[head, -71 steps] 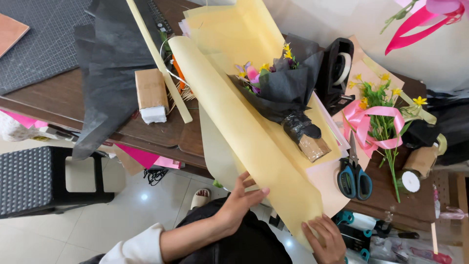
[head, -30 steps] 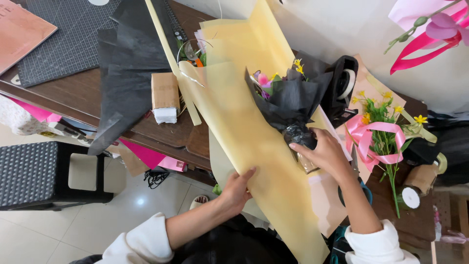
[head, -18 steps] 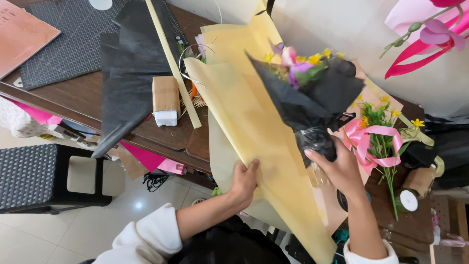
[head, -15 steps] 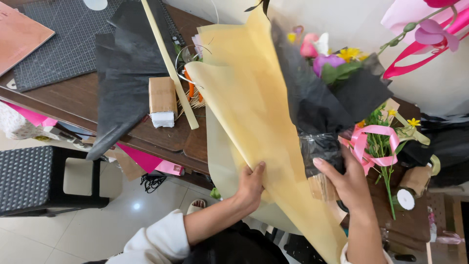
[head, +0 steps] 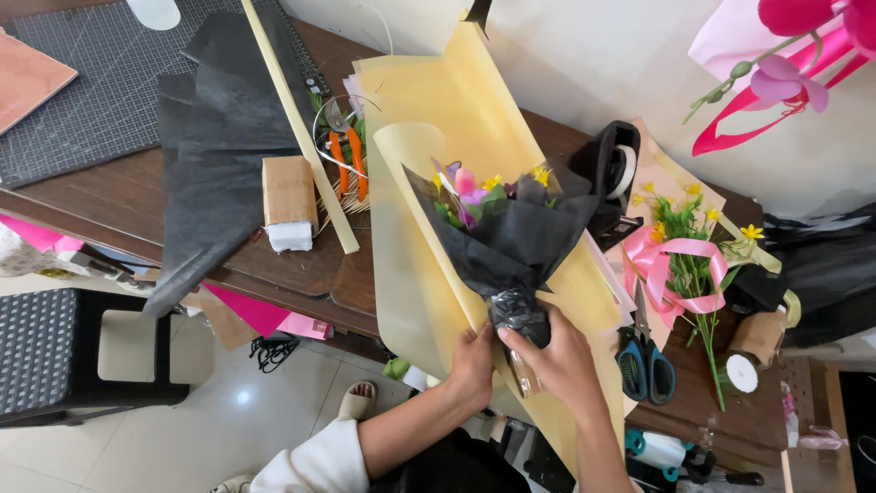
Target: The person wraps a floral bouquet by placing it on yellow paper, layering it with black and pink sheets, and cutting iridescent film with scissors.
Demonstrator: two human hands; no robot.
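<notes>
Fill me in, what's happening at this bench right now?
A person is working on a small bouquet wrapped in black paper. The right hand has its grip on the bouquet's bound stem end, and the left hand touches the stems and the pale yellow wrapping sheet beneath it. The bouquet lies diagonally on that sheet, blooms pointing away. Blue-handled scissors and a second bunch tied with pink ribbon lie to the right on the wooden table.

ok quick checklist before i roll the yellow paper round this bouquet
1. Right hand grips bouquet at its stem: ok.
2. Left hand on the yellow wrapping paper edge: ok.
3. Bouquet lies on the paper, flowers pointing away: ok.
4. Paper flat underneath: not ok, left edge curls up.
5. Blue-handled scissors within reach: ok.
6. Tape dispenser loaded: cannot tell.
</notes>
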